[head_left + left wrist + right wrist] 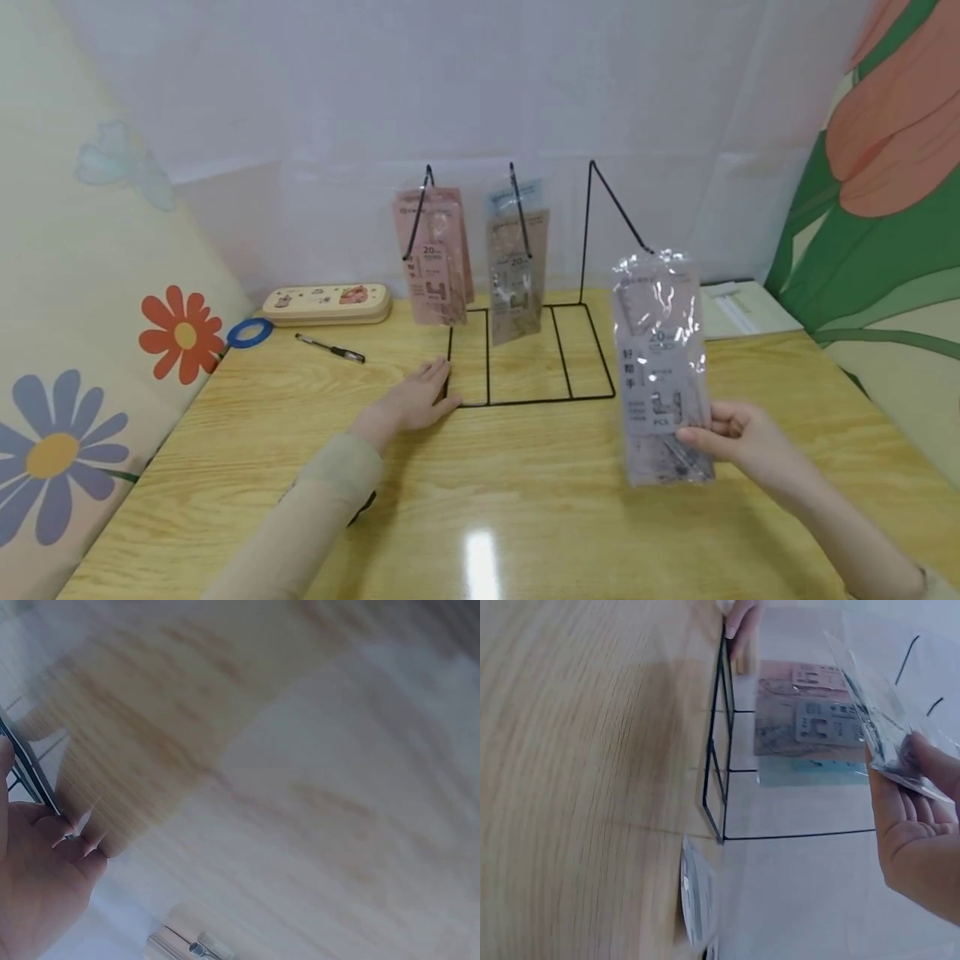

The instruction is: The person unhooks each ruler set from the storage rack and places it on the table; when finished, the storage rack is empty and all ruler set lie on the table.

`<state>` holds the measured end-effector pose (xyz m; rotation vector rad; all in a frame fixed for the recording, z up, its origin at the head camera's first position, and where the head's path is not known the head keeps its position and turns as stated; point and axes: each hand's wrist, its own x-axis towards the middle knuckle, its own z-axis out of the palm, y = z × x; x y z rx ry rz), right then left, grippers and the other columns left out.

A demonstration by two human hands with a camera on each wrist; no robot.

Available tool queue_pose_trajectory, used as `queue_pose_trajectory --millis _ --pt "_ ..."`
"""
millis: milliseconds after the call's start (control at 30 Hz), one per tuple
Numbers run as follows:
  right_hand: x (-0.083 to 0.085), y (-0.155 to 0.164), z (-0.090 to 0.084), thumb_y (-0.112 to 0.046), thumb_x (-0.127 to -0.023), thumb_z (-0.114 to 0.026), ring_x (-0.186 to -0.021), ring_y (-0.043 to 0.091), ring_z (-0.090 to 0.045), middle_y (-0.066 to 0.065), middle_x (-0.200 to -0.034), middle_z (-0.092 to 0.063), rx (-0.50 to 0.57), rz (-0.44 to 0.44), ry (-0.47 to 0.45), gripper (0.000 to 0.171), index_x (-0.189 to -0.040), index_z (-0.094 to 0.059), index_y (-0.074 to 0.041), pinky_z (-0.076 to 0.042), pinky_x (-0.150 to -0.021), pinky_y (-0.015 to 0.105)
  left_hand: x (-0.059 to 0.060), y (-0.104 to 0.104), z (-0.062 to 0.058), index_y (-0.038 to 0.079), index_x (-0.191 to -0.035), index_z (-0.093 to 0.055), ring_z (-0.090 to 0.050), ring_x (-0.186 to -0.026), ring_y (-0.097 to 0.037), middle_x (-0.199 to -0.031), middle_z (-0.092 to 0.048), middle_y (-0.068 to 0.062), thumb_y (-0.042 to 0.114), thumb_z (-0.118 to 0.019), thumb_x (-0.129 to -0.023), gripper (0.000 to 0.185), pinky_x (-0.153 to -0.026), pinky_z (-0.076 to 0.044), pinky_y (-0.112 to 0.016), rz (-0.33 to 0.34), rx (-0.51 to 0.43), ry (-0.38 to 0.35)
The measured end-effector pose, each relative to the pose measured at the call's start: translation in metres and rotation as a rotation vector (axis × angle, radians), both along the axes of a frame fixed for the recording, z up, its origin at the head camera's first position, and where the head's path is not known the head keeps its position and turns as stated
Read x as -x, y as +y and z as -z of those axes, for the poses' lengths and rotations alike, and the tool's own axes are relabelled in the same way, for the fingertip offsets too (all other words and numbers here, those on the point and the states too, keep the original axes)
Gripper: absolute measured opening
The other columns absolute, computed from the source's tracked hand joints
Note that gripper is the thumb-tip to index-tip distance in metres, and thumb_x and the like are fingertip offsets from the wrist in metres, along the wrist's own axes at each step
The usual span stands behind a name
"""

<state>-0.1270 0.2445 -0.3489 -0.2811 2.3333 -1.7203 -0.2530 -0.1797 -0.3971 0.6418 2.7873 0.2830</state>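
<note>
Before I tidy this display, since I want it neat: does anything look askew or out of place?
Nothing is damaged or spilled. The wire rack has packets on its left hook and middle hook, but the right hook is bare. The right hand holds a packet beside it.

One wire rack (525,350) stands on the bench (525,517), with three upright hooks, two of them carrying packets. The left hook holds a pink bunch (433,254) that looks like two packets, the middle hook a bunch (516,267) of at least two, and one more packet (662,367) is held in the right hand (738,437). Also on the bench are one pencil case (327,303), one pen (330,347) and one roll of blue tape (250,332); two hands are in view, the left hand (420,398) being the other.
</note>
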Motion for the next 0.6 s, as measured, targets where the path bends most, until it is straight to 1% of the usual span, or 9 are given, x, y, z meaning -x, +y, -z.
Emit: queue_pose_trajectory --millis 67,167,233,300,333,400,467,533,600 --pt "-0.008 0.01 0.002 -0.012 -0.092 -0.059 -0.091 0.005 -0.068 -0.016 -0.102 -0.071 -0.004 0.01 0.013 0.025 -0.117 -0.065 -0.013 -0.055 -0.078 0.023 0.0 0.0 0.001 -0.007 -0.148 -0.015 -0.012 -0.144 -0.041 -0.156 -0.011 -0.024 0.039 -0.038 -0.101 0.07 -0.117 -0.017 -0.052 0.004 0.003 0.001" --pt "-0.015 0.026 0.004 -0.008 -0.093 -0.057 -0.088 0.005 -0.069 -0.018 -0.099 -0.071 -0.021 0.056 0.057 0.026 -0.11 -0.067 -0.025 -0.055 -0.076 0.022 0.001 0.001 0.002 -0.006 -0.148 -0.014 -0.012 -0.144 -0.04 -0.156 -0.01 -0.024 0.041 -0.037 -0.101 0.07 -0.118 -0.016 -0.051 0.004 0.009 0.0" --pt "-0.014 0.04 0.003 -0.007 -0.094 -0.055 -0.086 0.006 -0.07 -0.018 -0.097 -0.071 -0.044 0.097 0.084 0.028 -0.107 -0.067 -0.029 -0.055 -0.074 0.021 0.001 0.001 0.002 -0.006 -0.148 -0.015 -0.012 -0.144 -0.041 -0.156 -0.011 -0.024 0.04 -0.037 -0.101 0.07 -0.117 -0.017 -0.052 0.004 0.006 0.004" --pt "-0.008 0.054 0.001 -0.011 -0.095 -0.055 -0.082 0.006 -0.07 -0.019 -0.092 -0.071 -0.075 0.161 0.071 0.026 -0.102 -0.067 -0.033 -0.055 -0.072 0.02 0.001 0.001 0.001 -0.005 -0.148 -0.014 -0.012 -0.144 -0.04 -0.156 -0.011 -0.023 0.041 -0.037 -0.101 0.07 -0.118 -0.017 -0.051 0.003 0.009 0.002" --pt "-0.003 0.061 -0.001 -0.014 -0.095 -0.056 -0.08 0.006 -0.07 -0.02 -0.09 -0.071 -0.095 0.188 0.064 0.022 -0.101 -0.067 -0.032 -0.056 -0.071 0.02 0.001 0.001 0.001 -0.006 -0.148 -0.014 -0.012 -0.144 -0.041 -0.156 -0.011 -0.024 0.041 -0.037 -0.101 0.07 -0.117 -0.017 -0.052 0.004 0.009 0.003" --pt "0.009 0.075 -0.003 -0.022 -0.095 -0.057 -0.077 0.005 -0.069 -0.021 -0.085 -0.071 -0.167 0.234 0.035 0.017 -0.107 -0.069 -0.021 -0.056 -0.068 0.022 0.002 0.0 0.001 -0.005 -0.148 -0.014 -0.012 -0.144 -0.041 -0.156 -0.011 -0.024 0.041 -0.037 -0.101 0.07 -0.117 -0.017 -0.052 0.006 0.012 0.005" --pt "0.024 0.086 -0.003 -0.028 -0.094 -0.058 -0.073 0.003 -0.067 -0.016 -0.083 -0.071 -0.262 0.256 0.005 0.031 -0.112 -0.068 -0.004 -0.057 -0.064 0.024 0.002 0.0 0.002 -0.005 -0.148 -0.014 -0.012 -0.144 -0.041 -0.156 -0.01 -0.023 0.041 -0.037 -0.101 0.07 -0.117 -0.017 -0.052 0.005 0.016 0.0" --pt "0.039 0.095 -0.001 -0.032 -0.094 -0.057 -0.07 0.003 -0.065 -0.01 -0.083 -0.071 -0.378 0.242 -0.018 0.051 -0.116 -0.059 0.014 -0.056 -0.062 0.026 0.002 -0.001 0.001 -0.005 -0.149 -0.014 -0.012 -0.144 -0.041 -0.156 -0.01 -0.023 0.041 -0.037 -0.101 0.07 -0.117 -0.017 -0.053 0.004 0.017 -0.003" --pt "0.054 0.103 0.002 -0.034 -0.094 -0.057 -0.069 0.003 -0.063 -0.004 -0.083 -0.071 -0.461 0.212 -0.064 0.058 -0.117 -0.054 0.02 -0.054 -0.061 0.026 0.002 -0.001 0.001 -0.005 -0.149 -0.013 -0.011 -0.144 -0.041 -0.156 -0.01 -0.023 0.041 -0.036 -0.101 0.07 -0.117 -0.017 -0.053 0.004 0.02 -0.005"
